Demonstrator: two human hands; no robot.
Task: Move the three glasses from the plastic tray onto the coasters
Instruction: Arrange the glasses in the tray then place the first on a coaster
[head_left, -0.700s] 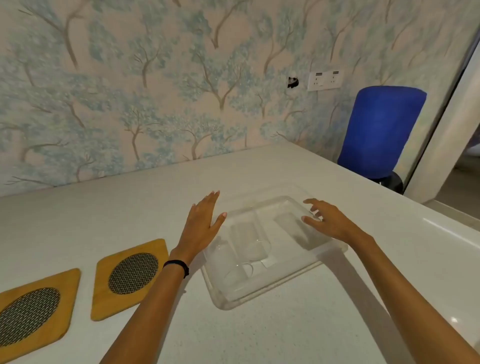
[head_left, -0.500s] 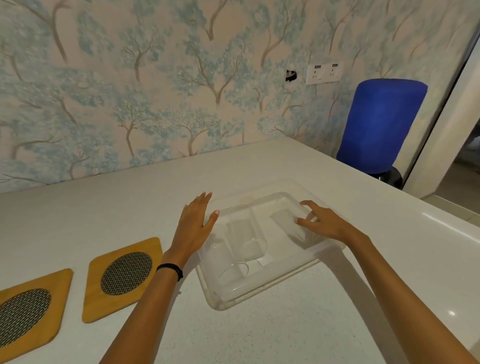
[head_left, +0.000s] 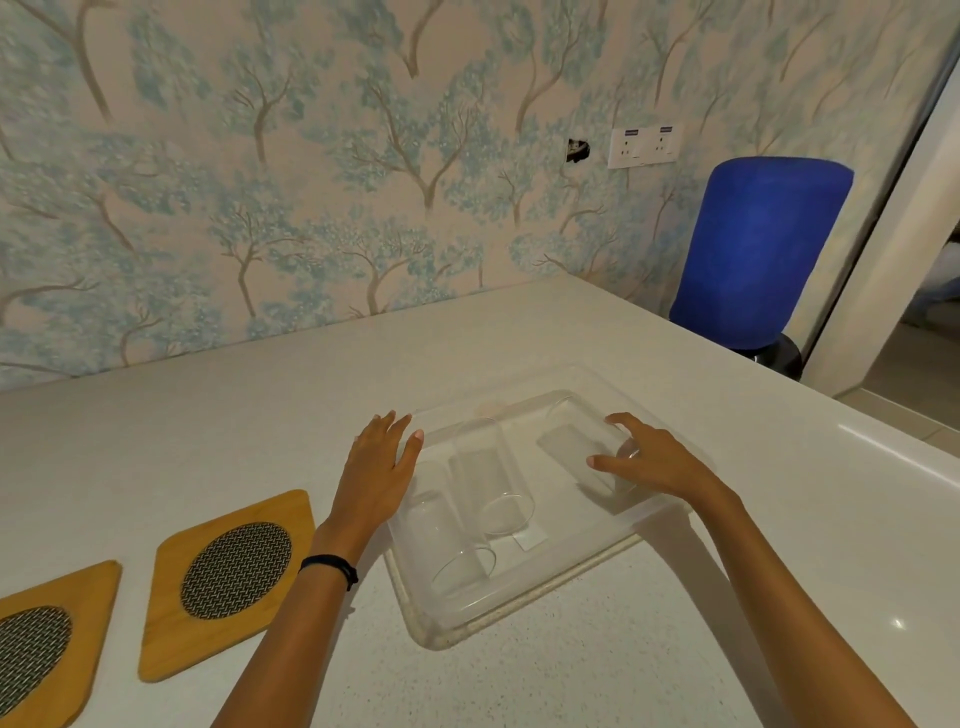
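Glasses, clear: three, all lying on their sides inside the plastic tray (head_left: 524, 597). First glass (head_left: 452, 551) lies just right of the left hand (head_left: 376, 475), its mouth toward the near rim. Second glass (head_left: 493, 493) lies beside the first, farther from the left fingers (head_left: 413, 449), between the two hands. Third glass (head_left: 576, 457) lies apart from the other two, directly under the right hand (head_left: 654, 460).

Right fingers (head_left: 605, 461): spread and curled over the third glass, thumb and fingertips at its sides; whether they press it firmly cannot be told. Left fingers: flat and loosely spread, holding nothing, resting at the tray's left rim.

Plastic tray: one, transparent, rectangular, set on the white desk (head_left: 571, 675).

Coasters: two in view, wooden with a dark mesh oval, both bare. Nearer coaster (head_left: 228, 582) lies just left of the left wrist; farther coaster (head_left: 47, 644) lies beyond it, cut by the picture's edge.

Wristband (head_left: 332, 566): one, black, on the left wrist.
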